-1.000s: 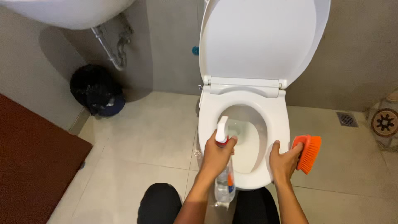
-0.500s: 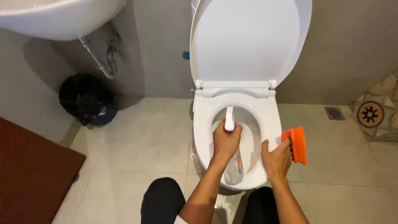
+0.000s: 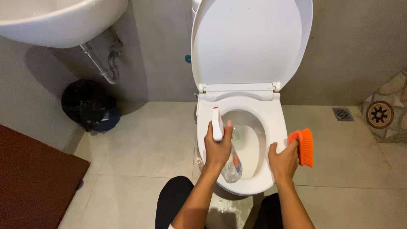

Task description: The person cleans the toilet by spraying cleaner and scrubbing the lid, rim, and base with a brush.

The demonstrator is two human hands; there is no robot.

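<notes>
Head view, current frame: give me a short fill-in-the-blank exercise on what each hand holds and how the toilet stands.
1. The left hand grips a clear plastic ____ bottle with a white nozzle.
2. The right hand holds a scrubbing brush coloured ____.
3. The lid of the white ceramic toilet is ____.
4. Left of the toilet, under the white sink, stands a ____ bin.

Missing words: spray; orange; raised; black

Left hand (image 3: 218, 148) raised, fingers curled in a closed grip; right hand (image 3: 283, 160) lower, apparently clenched, thumb spread; both forearms extended forward.
</notes>
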